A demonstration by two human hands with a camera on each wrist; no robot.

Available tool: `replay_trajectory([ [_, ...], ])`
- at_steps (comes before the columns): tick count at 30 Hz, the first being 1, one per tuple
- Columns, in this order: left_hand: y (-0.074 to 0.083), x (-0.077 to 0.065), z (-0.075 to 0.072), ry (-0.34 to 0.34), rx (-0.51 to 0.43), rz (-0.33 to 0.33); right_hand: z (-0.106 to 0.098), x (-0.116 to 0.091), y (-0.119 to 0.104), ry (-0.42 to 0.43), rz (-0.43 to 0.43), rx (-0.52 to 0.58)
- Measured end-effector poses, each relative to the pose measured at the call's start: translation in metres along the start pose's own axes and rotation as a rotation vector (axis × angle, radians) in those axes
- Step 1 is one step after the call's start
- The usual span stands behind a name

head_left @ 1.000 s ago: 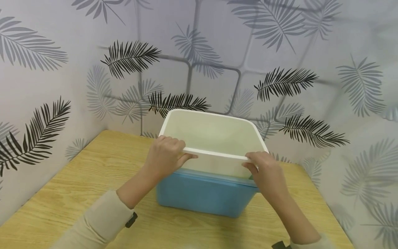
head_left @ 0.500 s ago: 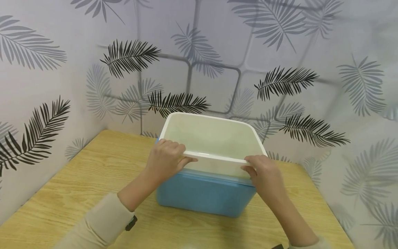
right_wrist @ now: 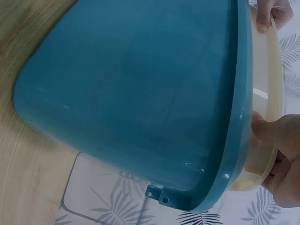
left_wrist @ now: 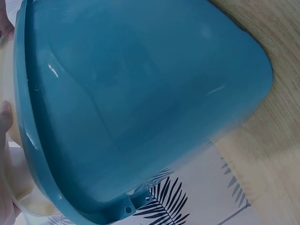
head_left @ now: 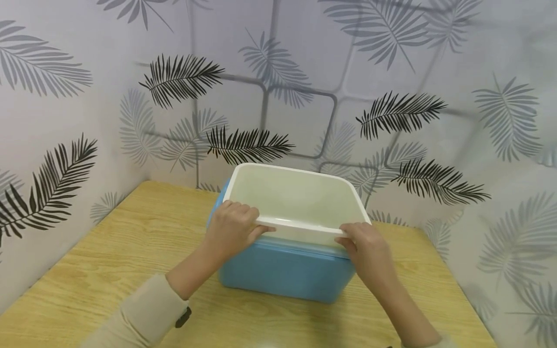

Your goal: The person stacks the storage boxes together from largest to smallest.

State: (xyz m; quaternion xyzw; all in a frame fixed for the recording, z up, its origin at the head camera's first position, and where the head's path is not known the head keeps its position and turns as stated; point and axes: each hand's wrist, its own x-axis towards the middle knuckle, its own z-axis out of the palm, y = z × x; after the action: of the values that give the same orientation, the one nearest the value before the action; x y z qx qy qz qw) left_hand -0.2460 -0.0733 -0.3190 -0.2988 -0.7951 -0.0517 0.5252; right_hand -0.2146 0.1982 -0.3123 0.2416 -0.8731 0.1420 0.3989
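Observation:
A cream-white plastic bin (head_left: 296, 195) sits partly inside a larger blue bin (head_left: 285, 273), its rim standing above the blue one. My left hand (head_left: 232, 223) grips the white rim at the near left corner, thumb along the front wall. At the near right corner my right hand (head_left: 369, 249) pinches the same rim, fingers over the top and thumb beneath. The right wrist view shows that thumb pressed on the cream wall just above the blue rim (right_wrist: 241, 103). In the left wrist view the blue wall (left_wrist: 140, 93) fills most of the picture.
The blue bin stands on a wood-grain table (head_left: 130, 251). Small lugs with holes (right_wrist: 158, 194) stick out from its rim. Walls with a leaf pattern (head_left: 304, 72) rise behind the table and on both sides.
Both hands have lowered the white bin a little deeper into the blue bin. More of the blue rim shows at the left. The blue bin has stayed in place.

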Motion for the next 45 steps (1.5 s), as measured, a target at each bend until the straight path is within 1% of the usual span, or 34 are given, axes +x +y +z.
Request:
replay_trajectory([
  [4,0.001,-0.001,0.002,-0.006,0.004,0.004,0.002,-0.004,0.001,0.002,0.010,-0.004],
  [8,0.003,-0.003,0.005,-0.022,0.000,0.006,0.003,-0.006,0.002,-0.016,0.023,-0.008],
  [12,0.005,-0.005,0.007,-0.044,-0.015,-0.010,0.003,-0.007,0.003,-0.049,0.031,-0.002],
  [17,0.007,-0.008,0.006,-0.073,-0.027,-0.036,0.001,-0.006,0.005,-0.116,0.040,0.026],
  [23,0.006,-0.006,0.002,-0.155,-0.095,-0.074,0.000,-0.005,0.007,-0.213,0.067,0.071],
  [26,0.004,-0.006,0.000,-0.202,-0.122,-0.085,0.001,-0.006,0.007,-0.226,0.065,0.077],
  [30,0.001,-0.008,0.000,-0.249,-0.123,-0.073,0.005,-0.007,0.006,-0.197,0.052,0.085],
  [33,-0.001,-0.009,0.000,-0.260,-0.119,-0.060,0.007,-0.007,0.005,-0.163,0.037,0.083],
  [36,-0.001,-0.010,0.000,-0.252,-0.125,-0.062,0.009,-0.009,0.005,-0.117,0.009,0.096],
  [40,-0.001,-0.013,0.002,-0.210,-0.154,-0.056,0.014,-0.013,0.009,-0.019,-0.076,0.159],
  [42,-0.002,-0.015,0.004,-0.165,-0.184,-0.045,0.016,-0.017,0.013,0.029,-0.104,0.199],
  [45,-0.004,-0.020,0.005,-0.079,-0.229,-0.039,0.017,-0.024,0.020,0.082,-0.104,0.251],
])
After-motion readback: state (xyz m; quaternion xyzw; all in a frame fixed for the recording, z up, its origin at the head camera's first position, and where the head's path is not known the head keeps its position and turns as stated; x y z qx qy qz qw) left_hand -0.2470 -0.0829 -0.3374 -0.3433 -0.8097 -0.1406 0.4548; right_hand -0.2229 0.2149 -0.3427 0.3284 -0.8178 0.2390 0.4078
